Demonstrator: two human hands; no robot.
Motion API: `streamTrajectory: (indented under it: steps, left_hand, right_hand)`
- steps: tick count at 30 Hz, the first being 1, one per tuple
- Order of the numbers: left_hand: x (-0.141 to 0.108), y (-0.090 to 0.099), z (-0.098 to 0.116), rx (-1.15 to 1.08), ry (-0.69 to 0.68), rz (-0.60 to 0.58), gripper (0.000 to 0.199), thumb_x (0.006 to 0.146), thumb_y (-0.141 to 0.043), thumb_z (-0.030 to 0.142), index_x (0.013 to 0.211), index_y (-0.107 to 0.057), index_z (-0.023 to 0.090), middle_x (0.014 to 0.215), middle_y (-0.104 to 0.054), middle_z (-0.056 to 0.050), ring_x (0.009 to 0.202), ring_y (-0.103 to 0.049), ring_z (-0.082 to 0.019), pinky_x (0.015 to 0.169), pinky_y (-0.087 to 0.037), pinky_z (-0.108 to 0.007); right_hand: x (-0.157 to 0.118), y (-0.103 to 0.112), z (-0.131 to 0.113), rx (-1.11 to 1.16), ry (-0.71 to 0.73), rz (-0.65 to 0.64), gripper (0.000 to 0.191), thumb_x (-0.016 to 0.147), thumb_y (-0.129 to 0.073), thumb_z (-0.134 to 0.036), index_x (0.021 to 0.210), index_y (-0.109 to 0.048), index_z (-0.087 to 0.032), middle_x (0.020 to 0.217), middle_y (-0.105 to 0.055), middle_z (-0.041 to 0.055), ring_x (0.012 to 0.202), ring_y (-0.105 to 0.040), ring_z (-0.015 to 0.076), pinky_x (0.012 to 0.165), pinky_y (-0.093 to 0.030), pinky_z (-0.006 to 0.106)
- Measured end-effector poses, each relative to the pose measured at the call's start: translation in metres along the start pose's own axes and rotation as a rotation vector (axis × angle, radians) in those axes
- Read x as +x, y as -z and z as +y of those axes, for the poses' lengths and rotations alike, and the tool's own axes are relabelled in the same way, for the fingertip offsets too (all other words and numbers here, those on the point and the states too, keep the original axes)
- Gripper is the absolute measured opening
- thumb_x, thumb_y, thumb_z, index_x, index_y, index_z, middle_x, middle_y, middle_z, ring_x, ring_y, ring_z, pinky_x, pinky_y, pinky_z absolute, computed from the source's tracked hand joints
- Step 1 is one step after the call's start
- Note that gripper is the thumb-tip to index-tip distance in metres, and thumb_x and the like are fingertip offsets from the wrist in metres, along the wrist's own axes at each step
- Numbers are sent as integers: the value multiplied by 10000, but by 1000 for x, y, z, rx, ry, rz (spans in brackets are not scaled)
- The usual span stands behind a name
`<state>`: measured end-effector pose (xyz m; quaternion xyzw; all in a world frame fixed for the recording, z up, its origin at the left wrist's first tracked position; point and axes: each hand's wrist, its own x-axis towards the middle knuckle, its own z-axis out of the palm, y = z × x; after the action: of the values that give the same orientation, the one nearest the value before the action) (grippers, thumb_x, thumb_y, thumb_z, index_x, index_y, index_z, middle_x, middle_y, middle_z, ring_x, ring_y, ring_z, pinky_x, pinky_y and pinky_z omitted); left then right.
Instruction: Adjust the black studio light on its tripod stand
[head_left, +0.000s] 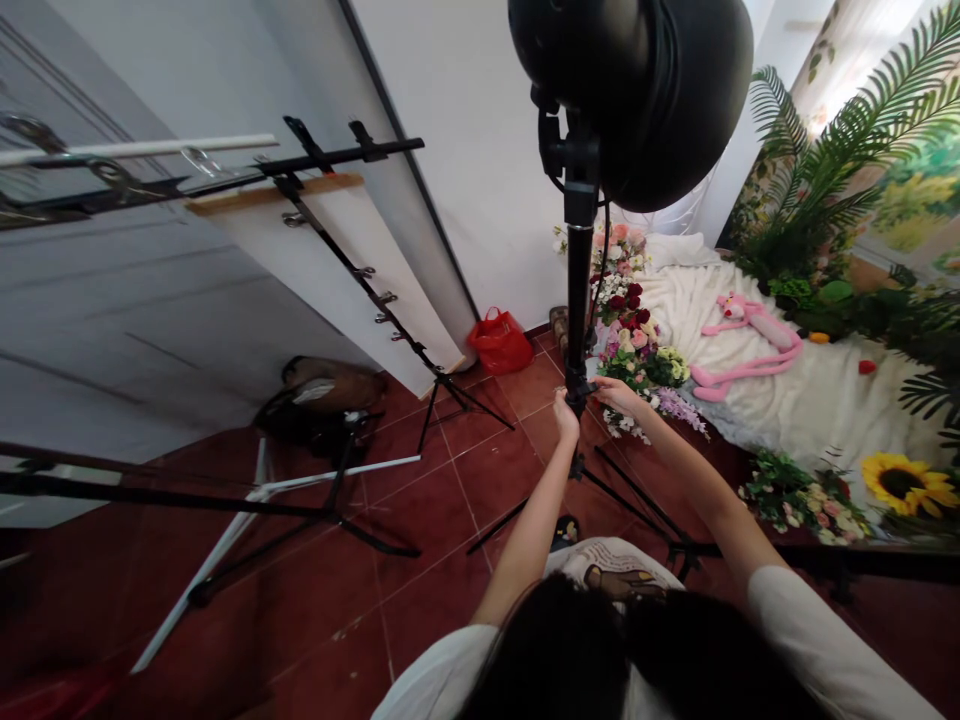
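A black light stand (pixel 578 290) rises in front of me, topped by a large black studio lamp (pixel 660 100). My left hand (pixel 567 418) is closed around the stand's pole at a collar. At the same height my right hand (pixel 619 395) pinches the locking knob (pixel 585 388) on the collar's right side. The fingers of both hands are partly hidden by the pole and by each other. A thin cable (pixel 602 260) hangs along the pole below the lamp. The stand's spread legs (pixel 611 490) rest on the red tiled floor (pixel 442 520).
To the left, a backdrop stand (pixel 360 275) with clips holds a white sheet (pixel 390 250). A red bag (pixel 501 340) sits by the wall. White and black stand legs (pixel 345 470) cross the floor. On the right, a pink plush toy (pixel 757 335) lies on white cloth (pixel 795 410) among flowers (pixel 630 320).
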<state>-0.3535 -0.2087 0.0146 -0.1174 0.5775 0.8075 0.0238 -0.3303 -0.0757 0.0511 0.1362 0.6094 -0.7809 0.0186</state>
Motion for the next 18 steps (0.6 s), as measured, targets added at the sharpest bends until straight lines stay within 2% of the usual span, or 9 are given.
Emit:
streamTrajectory:
  steps: [3, 6, 8, 11, 13, 15, 16, 18]
  left_hand:
    - [0, 0, 0, 12, 15, 13, 467, 995, -428, 434, 643, -613, 190, 647, -627, -5, 666, -611, -150, 757, -486, -261]
    - [-1, 0, -1, -15, -1, 5, 478, 1002, -407, 415, 641, -627, 190, 659, -639, -8, 662, -614, -150, 767, -499, -268]
    - [-1, 0, -1, -36, -2, 2, 480, 995, -416, 446, 645, -628, 195, 651, -636, -7, 659, -614, -156, 763, -511, -278]
    - [-1, -1, -3, -50, 0, 17, 474, 967, -464, 522, 656, -620, 201, 637, -628, -6, 671, -619, -167, 751, -522, -287]
    - [-1, -1, -5, -62, -11, 27, 463, 957, -488, 534, 662, -617, 201, 640, -631, -8, 681, -622, -167, 751, -527, -288]
    - [1, 0, -6, -60, -19, 29, 445, 958, -510, 510, 657, -607, 198, 646, -636, -14, 679, -619, -165, 757, -534, -292]
    - [2, 1, -7, -43, -17, 22, 431, 958, -529, 493, 657, -605, 194, 652, -643, -21, 683, -620, -166, 763, -538, -297]
    - [5, 3, -8, 25, -6, 12, 395, 945, -579, 465, 667, -609, 187, 663, -655, -40, 716, -640, -181, 781, -546, -308]
  right_hand:
    - [14, -6, 3, -49, 95, 114, 194, 658, -761, -243, 616, -574, -210, 684, -645, -19, 699, -608, 132, 727, -509, 256]
    - [13, -3, 1, -88, 123, 181, 151, 665, -737, -291, 728, -622, -216, 722, -650, -27, 736, -625, 148, 803, -528, 298]
    - [3, 2, -2, -159, 198, 196, 179, 690, -714, -317, 832, -668, -218, 840, -705, -2, 830, -662, 171, 884, -536, 332]
    - [-20, -1, -8, -431, 358, 71, 366, 733, -723, -360, 1068, -720, -212, 1149, -747, 75, 1095, -682, 247, 1048, -502, 422]
    - [-32, -15, -10, -673, 428, 12, 471, 721, -781, -380, 1153, -717, -205, 1284, -717, 119, 1243, -635, 307, 1159, -412, 506]
    - [-37, -37, -8, -845, 446, 61, 450, 716, -824, -406, 1103, -727, -198, 1292, -713, 146, 1317, -589, 346, 1228, -302, 568]
    - [-36, -49, -5, -862, 430, 112, 391, 737, -821, -428, 1042, -730, -201, 1254, -725, 150, 1333, -578, 349, 1243, -274, 572]
    - [-32, -73, 0, -744, 328, 155, 283, 797, -789, -459, 922, -707, -219, 1124, -750, 140, 1333, -579, 328, 1250, -286, 538]
